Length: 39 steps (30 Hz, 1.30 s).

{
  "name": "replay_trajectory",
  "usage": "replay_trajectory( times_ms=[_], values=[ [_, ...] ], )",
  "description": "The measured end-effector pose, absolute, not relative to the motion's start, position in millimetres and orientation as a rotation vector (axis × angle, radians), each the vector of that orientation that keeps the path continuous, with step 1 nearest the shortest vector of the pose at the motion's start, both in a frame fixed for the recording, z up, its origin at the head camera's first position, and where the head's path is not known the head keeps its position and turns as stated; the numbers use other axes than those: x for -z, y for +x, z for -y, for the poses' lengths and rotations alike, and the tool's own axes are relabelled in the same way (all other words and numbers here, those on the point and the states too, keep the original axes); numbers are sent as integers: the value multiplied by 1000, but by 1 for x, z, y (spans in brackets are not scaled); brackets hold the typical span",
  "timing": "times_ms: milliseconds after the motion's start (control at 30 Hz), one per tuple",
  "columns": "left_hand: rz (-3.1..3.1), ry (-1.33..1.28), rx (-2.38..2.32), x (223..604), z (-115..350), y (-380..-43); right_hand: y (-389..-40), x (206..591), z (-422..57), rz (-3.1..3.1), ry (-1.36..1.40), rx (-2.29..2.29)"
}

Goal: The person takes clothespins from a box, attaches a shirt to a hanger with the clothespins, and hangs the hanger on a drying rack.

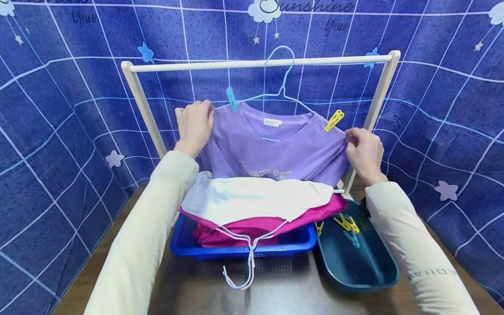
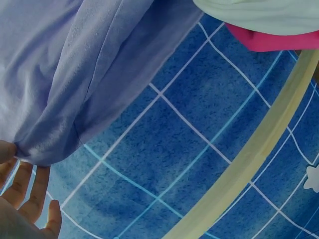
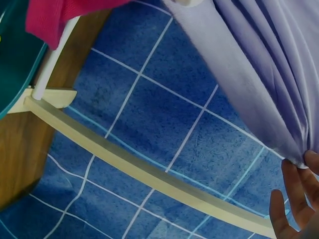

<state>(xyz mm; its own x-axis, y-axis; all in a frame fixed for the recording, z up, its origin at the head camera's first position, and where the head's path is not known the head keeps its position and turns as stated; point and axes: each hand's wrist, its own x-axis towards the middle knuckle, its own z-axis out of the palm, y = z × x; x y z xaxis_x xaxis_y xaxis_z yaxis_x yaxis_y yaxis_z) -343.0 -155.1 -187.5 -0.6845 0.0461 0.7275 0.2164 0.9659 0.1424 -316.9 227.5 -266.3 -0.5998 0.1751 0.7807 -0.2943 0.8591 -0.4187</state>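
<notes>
Beneath the clothes rail (image 1: 204,65), we seem to be straightening the purple V-neck T-shirt (image 1: 252,144), left hand (image 1: 194,127) and right hand (image 1: 366,153) each pinching a sleeve end (image 2: 50,149), the next move probably calling for gentle release.

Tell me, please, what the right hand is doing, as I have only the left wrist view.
Observer: The right hand pinches the purple shirt by the sleeve on its side.
Operator: Thank you; could you say whether anything is clipped to the shirt?
Observer: Yes, a blue clip and a yellow clip, one near each shoulder.
Operator: And would you kindly tell me what the shirt hangs on?
Observer: It is on a hanger, whose hook goes over the rail.
</notes>
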Motion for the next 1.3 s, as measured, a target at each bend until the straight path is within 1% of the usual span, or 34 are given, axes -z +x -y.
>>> replay_trajectory(
  times_ms=[633, 1300],
  values=[
    [2362, -100, 265, 171, 136, -350, -314, 276, -233, 1903, 159, -689],
    [2420, -47, 243, 177, 134, -357, -312, 284, -234, 1807, 231, -704]
  ],
)
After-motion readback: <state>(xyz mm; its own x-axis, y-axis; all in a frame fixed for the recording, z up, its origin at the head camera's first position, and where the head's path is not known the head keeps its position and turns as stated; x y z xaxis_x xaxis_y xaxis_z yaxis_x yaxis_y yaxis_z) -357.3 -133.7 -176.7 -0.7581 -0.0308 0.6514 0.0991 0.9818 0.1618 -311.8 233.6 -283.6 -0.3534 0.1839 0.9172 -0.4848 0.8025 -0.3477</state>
